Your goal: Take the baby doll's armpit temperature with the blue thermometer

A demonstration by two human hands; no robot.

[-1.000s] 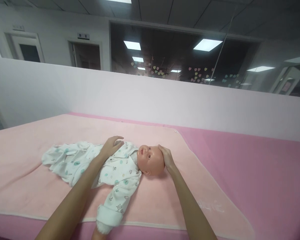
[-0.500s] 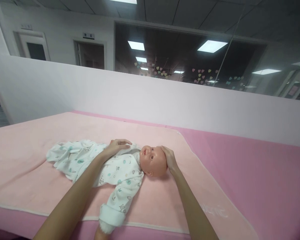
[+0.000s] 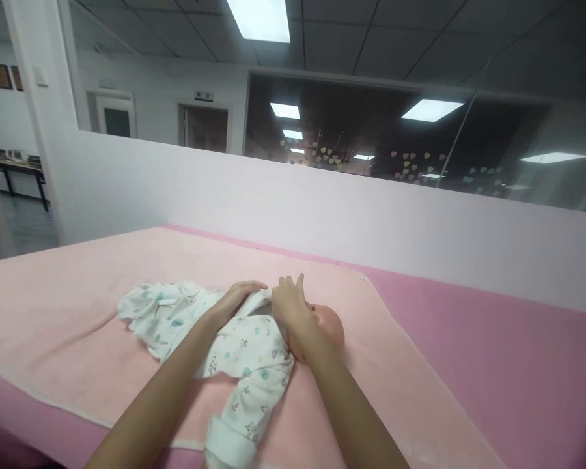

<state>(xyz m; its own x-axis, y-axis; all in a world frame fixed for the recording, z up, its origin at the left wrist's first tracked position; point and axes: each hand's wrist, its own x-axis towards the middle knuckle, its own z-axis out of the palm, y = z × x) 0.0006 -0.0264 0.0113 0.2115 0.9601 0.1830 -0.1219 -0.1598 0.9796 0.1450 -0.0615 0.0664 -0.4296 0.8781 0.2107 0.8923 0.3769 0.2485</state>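
A baby doll (image 3: pixel 333 326) lies on its back across a peach blanket (image 3: pixel 78 273), its head to the right. It wears white baby clothes (image 3: pixel 254 345) with a green and grey print, and a sleeve stretches toward me. My left hand (image 3: pixel 238 301) rests over the chest on the far side, fingers extended and lying together against the cloth. At the doll's neck, my right hand (image 3: pixel 290 305) has its fingers bent around the collar, one finger sticking up. That hand and forearm hide most of the doll's face, and the fingertips on the cloth are partly hidden.
The blanket lies on a pink padded surface (image 3: pixel 508 339). Behind it runs a low white wall (image 3: pixel 332 215) with a glass window (image 3: pixel 371 124) above. A doorway at the left shows a table (image 3: pixel 17 166) in another room.
My right hand has left the crown of the doll's head and moved left to the collar. My left hand stays over the chest. The view has shifted, showing more of the room at left.
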